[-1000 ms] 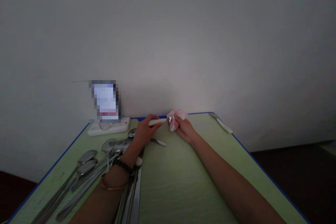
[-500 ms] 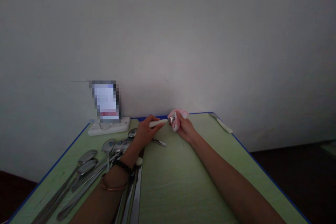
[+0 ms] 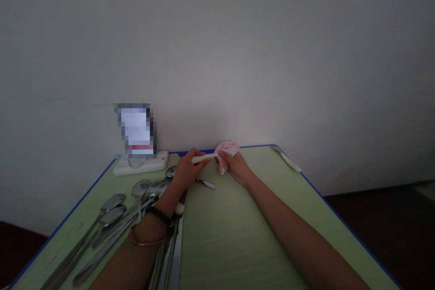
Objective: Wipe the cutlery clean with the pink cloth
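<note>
My left hand (image 3: 187,170) is closed round the white handle (image 3: 203,158) of a piece of cutlery, held level above the far part of the table. Its metal end goes into a crumpled pink and white cloth (image 3: 227,147), so I cannot tell which kind it is. Gripping that cloth, with the thumb pressed on top near the utensil's neck, is my right hand (image 3: 240,168). Below my left hand lies a small utensil whose handle (image 3: 206,184) sticks out to the right.
Several metal spoons (image 3: 112,201) and other long utensils lie at the left of the green table (image 3: 238,244), partly under my left forearm. A lit phone (image 3: 137,131) leans against the wall behind a white power strip (image 3: 141,163). Another white-handled utensil (image 3: 289,162) rests at the far right edge.
My right hand and the cloth have shifted slightly left along the utensil, covering the metal neck that showed before. My left hand stays nearly in place.
</note>
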The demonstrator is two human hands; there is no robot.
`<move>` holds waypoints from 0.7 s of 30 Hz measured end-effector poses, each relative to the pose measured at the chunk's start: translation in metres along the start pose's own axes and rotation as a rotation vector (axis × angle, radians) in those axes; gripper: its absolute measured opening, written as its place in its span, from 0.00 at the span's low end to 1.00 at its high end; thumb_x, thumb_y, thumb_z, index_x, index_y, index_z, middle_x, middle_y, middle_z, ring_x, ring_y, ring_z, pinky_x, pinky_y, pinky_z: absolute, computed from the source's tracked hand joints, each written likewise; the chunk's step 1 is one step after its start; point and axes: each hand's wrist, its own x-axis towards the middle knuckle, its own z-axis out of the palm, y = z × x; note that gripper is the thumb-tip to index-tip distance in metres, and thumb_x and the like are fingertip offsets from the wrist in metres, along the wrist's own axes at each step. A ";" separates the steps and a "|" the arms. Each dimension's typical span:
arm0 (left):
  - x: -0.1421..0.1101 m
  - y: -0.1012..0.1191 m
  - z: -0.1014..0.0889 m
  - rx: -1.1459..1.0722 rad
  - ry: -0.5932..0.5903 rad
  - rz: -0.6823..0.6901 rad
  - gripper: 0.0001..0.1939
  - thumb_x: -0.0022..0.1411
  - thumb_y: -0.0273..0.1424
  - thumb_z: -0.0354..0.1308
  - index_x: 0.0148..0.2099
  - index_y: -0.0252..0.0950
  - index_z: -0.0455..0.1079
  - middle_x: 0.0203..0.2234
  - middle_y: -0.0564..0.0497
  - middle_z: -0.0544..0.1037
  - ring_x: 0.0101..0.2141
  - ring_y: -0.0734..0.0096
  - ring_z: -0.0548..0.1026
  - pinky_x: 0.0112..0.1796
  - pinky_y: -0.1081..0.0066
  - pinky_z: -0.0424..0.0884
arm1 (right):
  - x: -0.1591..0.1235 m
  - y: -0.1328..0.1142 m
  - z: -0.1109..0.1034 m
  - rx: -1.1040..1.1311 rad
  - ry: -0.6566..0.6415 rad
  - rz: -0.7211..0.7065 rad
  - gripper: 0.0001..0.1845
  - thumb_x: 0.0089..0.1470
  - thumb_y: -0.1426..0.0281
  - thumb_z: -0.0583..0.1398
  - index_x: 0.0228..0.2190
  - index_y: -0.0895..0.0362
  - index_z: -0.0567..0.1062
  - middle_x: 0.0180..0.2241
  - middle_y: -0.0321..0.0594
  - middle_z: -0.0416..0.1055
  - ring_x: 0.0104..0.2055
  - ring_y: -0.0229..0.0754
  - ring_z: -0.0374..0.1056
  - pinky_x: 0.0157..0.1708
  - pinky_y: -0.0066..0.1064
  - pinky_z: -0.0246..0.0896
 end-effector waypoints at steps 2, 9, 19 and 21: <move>0.000 0.000 0.000 -0.002 0.001 -0.001 0.13 0.55 0.42 0.58 0.35 0.37 0.68 0.27 0.52 0.78 0.28 0.66 0.75 0.31 0.71 0.67 | 0.000 0.001 0.000 0.016 0.048 0.006 0.13 0.40 0.64 0.66 0.27 0.58 0.72 0.21 0.33 0.69 0.22 0.33 0.62 0.22 0.25 0.59; -0.001 -0.001 0.000 -0.016 -0.001 -0.008 0.14 0.54 0.42 0.58 0.34 0.37 0.69 0.26 0.52 0.77 0.27 0.67 0.74 0.29 0.72 0.66 | 0.004 0.002 -0.002 0.175 0.193 0.059 0.16 0.39 0.61 0.67 0.26 0.59 0.71 0.22 0.35 0.72 0.22 0.34 0.66 0.26 0.27 0.65; -0.001 0.006 0.000 -0.093 -0.034 0.040 0.13 0.56 0.38 0.55 0.41 0.37 0.69 0.28 0.53 0.77 0.26 0.70 0.73 0.29 0.74 0.67 | 0.008 0.002 -0.002 0.309 0.312 0.066 0.10 0.50 0.65 0.61 0.25 0.59 0.69 0.18 0.33 0.70 0.18 0.33 0.64 0.23 0.27 0.67; -0.001 0.006 0.000 -0.111 -0.054 0.037 0.14 0.56 0.38 0.54 0.41 0.36 0.70 0.29 0.52 0.77 0.26 0.71 0.72 0.28 0.74 0.67 | 0.009 0.002 -0.003 0.348 0.335 0.051 0.10 0.50 0.65 0.61 0.26 0.58 0.69 0.18 0.31 0.69 0.18 0.33 0.63 0.23 0.28 0.67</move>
